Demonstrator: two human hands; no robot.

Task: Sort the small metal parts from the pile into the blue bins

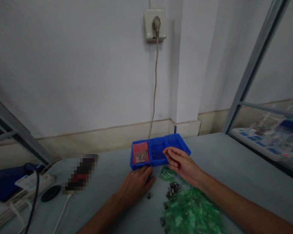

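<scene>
My left hand rests on the table in front of the blue trays, fingers curled. Small dark metal parts show between its thumb and fingers. Raised over the front edge of the middle tray, my right hand pinches a small metal part, mostly hidden by the fingertips. The left blue tray holds a pink sheet and a clear bag of small pieces. A few small parts lie in the middle tray. Below my hands is a pile of dark metal parts.
A large heap of green plastic packets covers the front right, with a small green packet behind it. A blurred-out device with a white cable and a black disc lie left. A wall socket is behind.
</scene>
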